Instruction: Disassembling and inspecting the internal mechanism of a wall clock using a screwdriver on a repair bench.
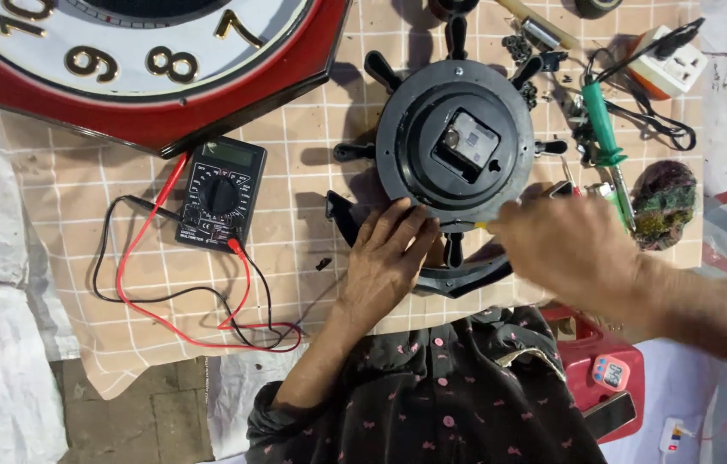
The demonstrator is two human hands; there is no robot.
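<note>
Round black plastic clock back (456, 146), ship-wheel style with stubby spokes, sits upper middle of the frame on a beige grid-pattern cloth (312, 241). Left hand (385, 258) lies flat and unclenched on its lower rim. Right hand (571, 245) is blurred, can't tell its grip. Boxy black multimeter (221, 193) with red and black leads sits left; green-handled soldering iron (599, 129) right.
</note>
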